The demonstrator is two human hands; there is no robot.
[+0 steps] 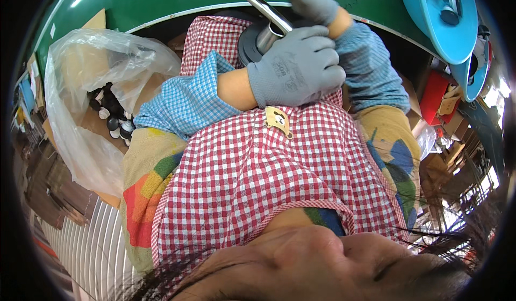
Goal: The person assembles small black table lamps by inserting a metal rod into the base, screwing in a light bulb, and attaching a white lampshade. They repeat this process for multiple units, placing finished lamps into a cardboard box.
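My left hand (pixel 298 67), in a grey knit glove, is in front of my lap with its back up and its fingers curled closed. Whatever lies under those fingers is hidden. Right beside its knuckles is a chrome metal piece: a slanted bar (pixel 264 8) above a short tube (pixel 269 37), with a round black base (pixel 250 44). The bar's lower end meets the left glove's edge. Farther off, over the green table, my right hand (pixel 312 1) wears the same kind of glove. Motion smears its fingers, and its forearm crosses just beyond the left fingertips.
The green table (pixel 177 2) has a pale curved edge in front of me. A clear plastic bag (pixel 80 134) with black and white parts (pixel 115 123) stands at my left. Blue basins (pixel 438 29) with small parts are at the far right, above a red box (pixel 434 97).
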